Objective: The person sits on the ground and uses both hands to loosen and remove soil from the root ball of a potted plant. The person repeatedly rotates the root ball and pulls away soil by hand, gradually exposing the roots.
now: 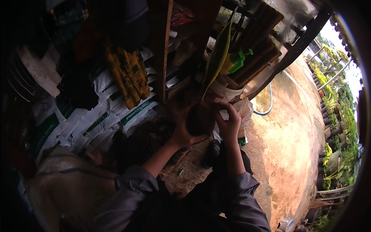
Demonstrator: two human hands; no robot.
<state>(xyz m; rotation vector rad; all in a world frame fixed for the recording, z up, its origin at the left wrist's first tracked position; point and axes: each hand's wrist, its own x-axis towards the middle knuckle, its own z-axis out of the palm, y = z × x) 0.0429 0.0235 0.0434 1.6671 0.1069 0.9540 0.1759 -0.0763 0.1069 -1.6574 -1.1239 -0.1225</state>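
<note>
Ground (284, 143) lies sunlit, white sacks (75, 129) shaded, hands (182, 132) (229, 122) between.

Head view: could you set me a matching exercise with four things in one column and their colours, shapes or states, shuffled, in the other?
1. Leaf
2. Hose
3. Spray bottle
4. Left hand

A. Blue and curved
B. Wrapped against a dark, rounded clump
C. Yellow body, bright green spray head
D. Long, narrow, pointing up

Pairs: 1-D, 2-A, 3-C, 4-B
</note>
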